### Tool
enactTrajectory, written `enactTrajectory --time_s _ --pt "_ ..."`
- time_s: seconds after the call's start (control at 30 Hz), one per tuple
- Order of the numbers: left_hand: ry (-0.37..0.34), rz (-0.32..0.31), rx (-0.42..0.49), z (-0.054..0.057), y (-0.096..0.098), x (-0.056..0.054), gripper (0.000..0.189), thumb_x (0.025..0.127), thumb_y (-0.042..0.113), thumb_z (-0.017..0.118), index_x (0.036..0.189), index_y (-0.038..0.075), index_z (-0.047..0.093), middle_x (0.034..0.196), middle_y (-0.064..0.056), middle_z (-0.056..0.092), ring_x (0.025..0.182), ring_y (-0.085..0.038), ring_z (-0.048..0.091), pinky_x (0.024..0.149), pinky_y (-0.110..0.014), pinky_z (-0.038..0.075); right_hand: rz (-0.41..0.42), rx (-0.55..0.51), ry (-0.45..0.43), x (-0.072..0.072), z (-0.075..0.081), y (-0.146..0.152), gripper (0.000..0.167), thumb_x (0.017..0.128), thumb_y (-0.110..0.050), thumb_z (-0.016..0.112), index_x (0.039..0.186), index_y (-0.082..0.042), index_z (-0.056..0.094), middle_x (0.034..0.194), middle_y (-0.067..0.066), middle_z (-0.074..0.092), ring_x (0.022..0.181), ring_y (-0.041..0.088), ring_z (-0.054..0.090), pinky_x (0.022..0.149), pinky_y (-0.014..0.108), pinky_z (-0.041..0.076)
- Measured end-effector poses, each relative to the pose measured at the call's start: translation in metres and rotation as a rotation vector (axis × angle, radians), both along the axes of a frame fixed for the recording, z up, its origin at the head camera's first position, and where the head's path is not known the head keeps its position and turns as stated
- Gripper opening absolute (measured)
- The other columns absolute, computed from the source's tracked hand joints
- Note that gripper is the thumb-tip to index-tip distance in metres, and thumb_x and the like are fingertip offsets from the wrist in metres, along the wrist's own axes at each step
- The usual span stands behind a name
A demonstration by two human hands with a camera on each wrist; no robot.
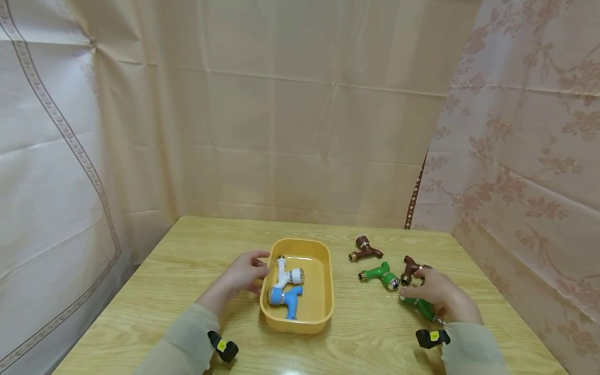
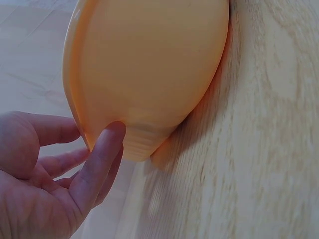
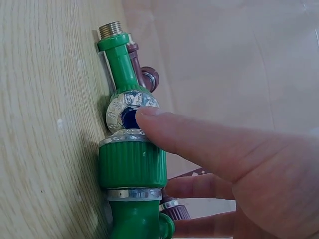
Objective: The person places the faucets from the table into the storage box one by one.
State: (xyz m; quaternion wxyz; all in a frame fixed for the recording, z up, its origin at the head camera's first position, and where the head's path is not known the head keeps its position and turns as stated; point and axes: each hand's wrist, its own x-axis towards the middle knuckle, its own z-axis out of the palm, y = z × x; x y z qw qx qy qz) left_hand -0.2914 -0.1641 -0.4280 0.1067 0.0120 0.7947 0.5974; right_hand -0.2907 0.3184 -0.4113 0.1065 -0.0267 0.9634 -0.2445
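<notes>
My left hand (image 1: 245, 272) is at the left side of a yellow plastic tray (image 1: 326, 291), its fingertips at the rim, as the left wrist view shows. Inside the tray lie a white tap (image 1: 283, 275) and a blue tap (image 1: 291, 299). Over a green tap (image 1: 424, 308) at the right is my right hand (image 1: 442, 292). In the right wrist view its thumb (image 3: 184, 137) and fingers are spread about that tap's ribbed green knob (image 3: 132, 164); whether they touch it is unclear. A brown tap (image 1: 409, 268) lies just beyond, partly hidden by this hand.
A second green tap (image 1: 378, 273) and another brown tap (image 1: 365, 250) lie between the tray and the right hand, farther back. The wooden table (image 1: 197, 250) has curtains (image 1: 300, 130) hanging behind it and at both sides.
</notes>
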Motion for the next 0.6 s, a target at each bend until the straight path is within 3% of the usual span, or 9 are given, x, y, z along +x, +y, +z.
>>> enactTrajectory --time_s 0.13,0.6 --pt "0.001 0.003 0.002 0.0000 0.0004 0.0005 0.051 0.098 0.005 0.064 0.147 0.006 0.050 0.110 -0.016 0.059 0.087 -0.027 0.064 0.062 -0.039 0.062 0.020 0.023 0.026 -0.0008 -0.0020 -0.0003 0.092 0.083 -0.051 0.081 0.139 0.013 0.048 0.139 0.041 0.045 0.118 0.053 0.053 0.085 0.056 0.054" --pt "-0.001 -0.004 -0.001 -0.0008 0.0017 0.0003 0.051 0.098 0.006 0.064 0.148 0.007 0.050 0.111 -0.016 0.058 0.087 -0.027 0.064 0.063 -0.039 0.062 0.024 0.056 0.037 -0.0023 -0.0050 0.0002 0.091 0.082 -0.054 0.080 0.137 0.013 0.050 0.137 0.041 0.046 0.117 0.055 0.052 0.085 0.058 0.053"
